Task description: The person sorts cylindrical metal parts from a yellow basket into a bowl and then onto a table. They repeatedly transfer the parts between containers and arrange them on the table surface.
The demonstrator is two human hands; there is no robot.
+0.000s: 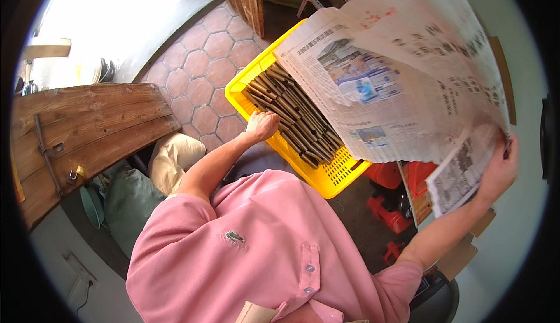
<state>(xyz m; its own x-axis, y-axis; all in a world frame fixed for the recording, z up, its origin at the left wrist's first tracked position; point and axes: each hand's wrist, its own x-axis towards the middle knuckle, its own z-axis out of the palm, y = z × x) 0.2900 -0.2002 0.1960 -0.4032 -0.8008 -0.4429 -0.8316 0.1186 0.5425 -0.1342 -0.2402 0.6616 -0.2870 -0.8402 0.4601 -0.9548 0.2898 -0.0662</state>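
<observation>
At the left, a wooden panel (93, 116) with a brass padlock (76, 173) stands beside a beige sack (174, 159). Next, the left hand (263, 126) has its grip curled over the near rim of the yellow crate (328, 184); how firmly is hard to judge from above. Brown rods (294, 116) lie packed in the crate, and a large newspaper (373, 72) slants across its right part. At far right, the right hand (504, 162) has its grip closed on the sheet's edge. Pulling hard could tear the thin paper if it snags on rod ends; a slack left grip could let the crate tip or slide.
</observation>
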